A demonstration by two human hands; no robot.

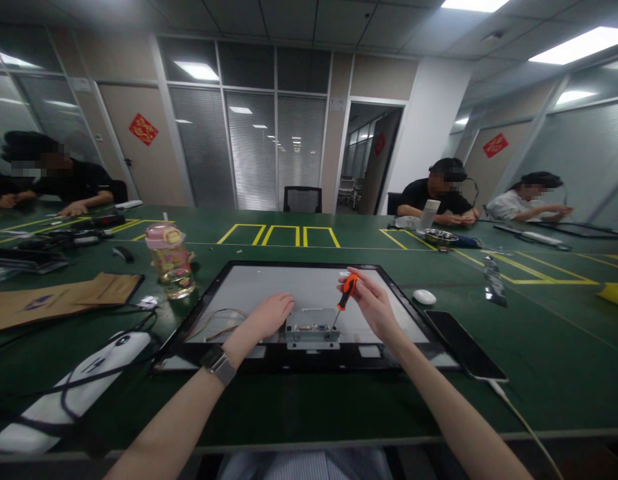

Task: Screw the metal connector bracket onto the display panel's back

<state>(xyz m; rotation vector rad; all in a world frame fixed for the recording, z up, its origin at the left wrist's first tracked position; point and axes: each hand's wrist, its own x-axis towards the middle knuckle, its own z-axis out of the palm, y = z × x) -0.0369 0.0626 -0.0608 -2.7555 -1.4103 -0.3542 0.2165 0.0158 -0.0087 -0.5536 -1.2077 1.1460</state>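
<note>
In front of me a flat display panel (pixel 223 293) with a black frame lies face down or up, I cannot tell which. On its near part sits a metal bracket (pixel 313 339) carrying connector ports. An orange and black screwdriver (pixel 347 291) is gripped at its handle by my right hand (pixel 375 303), its shaft slanting down to the bracket's right end. My left hand (pixel 269 313) rests with fingers stretched out over the panel at the bracket's left end; whether it touches the bracket is unclear. Thin wires (pixel 216 321) lie on the panel left of that hand.
A pink-lidded bottle (pixel 169 260), a brown paper bag (pixel 63 297) and a white power strip (pixel 83 380) with black cables stand left. On the right are a phone (pixel 466 345) with a cable and a white mouse (pixel 425 297). Other people sit across the green table (pixel 309 407).
</note>
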